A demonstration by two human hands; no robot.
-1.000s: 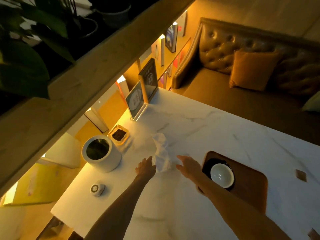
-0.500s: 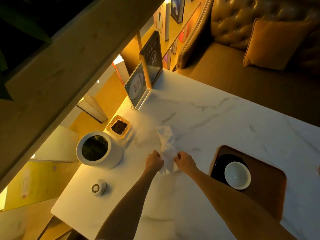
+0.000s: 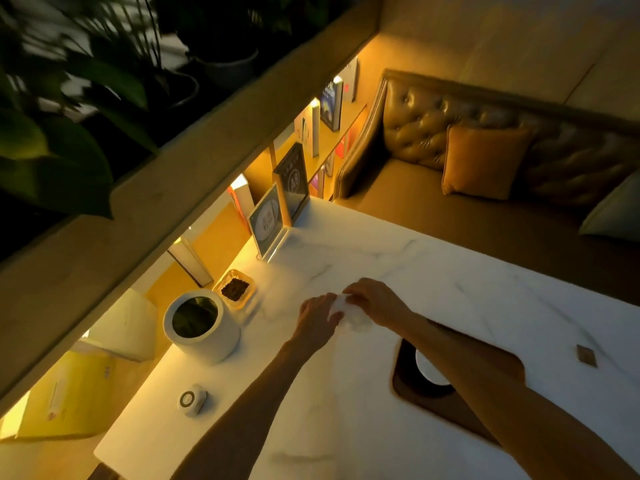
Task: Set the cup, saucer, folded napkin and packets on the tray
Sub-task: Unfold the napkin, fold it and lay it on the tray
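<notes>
Left hand (image 3: pixel 317 318) and right hand (image 3: pixel 375 301), palms down with arms outstretched, both pinch the white napkin (image 3: pixel 349 315) on the marble table (image 3: pixel 467 282). The right forearm crosses above the wooden tray (image 3: pixel 450 407), partly hiding the cup (image 3: pixel 427 370).

Dim, warm under-shelf glow, blurred plants (image 3: pixel 69 98)

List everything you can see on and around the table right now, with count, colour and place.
table: 1, white marble, centre
tray: 1, dark wood, table right
cup: 1, white, on tray, mostly hidden by forearm
napkin: 1, white, between both hands
round container: 1, white, table left
small dish: 1, amber, dark contents
sign stands: 2, table's far corner
packet: 1, brown, table right
round gadget: 1, white, near edge
cushion: 1, orange, sofa
left hand: on napkin
right hand: on napkin
</notes>
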